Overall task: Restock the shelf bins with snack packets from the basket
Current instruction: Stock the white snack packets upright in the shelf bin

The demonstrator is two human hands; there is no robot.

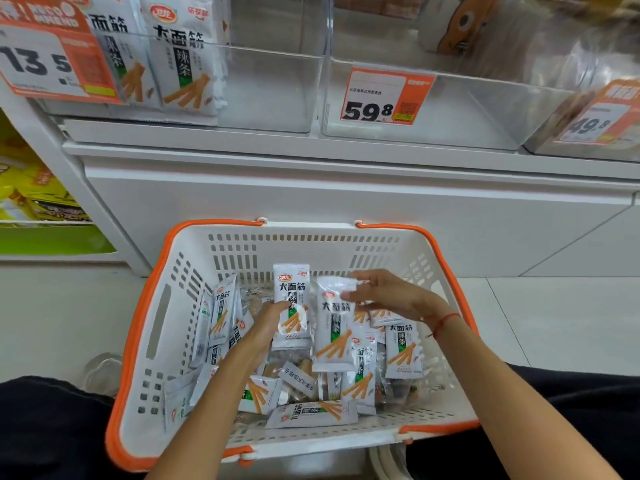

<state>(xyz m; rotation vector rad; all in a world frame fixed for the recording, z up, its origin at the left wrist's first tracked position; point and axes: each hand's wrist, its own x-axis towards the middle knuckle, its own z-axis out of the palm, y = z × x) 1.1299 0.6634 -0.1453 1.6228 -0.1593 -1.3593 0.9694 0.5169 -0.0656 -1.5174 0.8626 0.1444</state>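
Left hand grips one upright packet mid-basket; right hand pinches a second packet by its top. Many packets left on the basket floor. Left bin holds a few at its left side, so the job looks early.

Basket open on top but crowded with loose packets; clear bin mostly free right of standing packets.

One head-worn view looks down, close over the basket, facing shelf bins.
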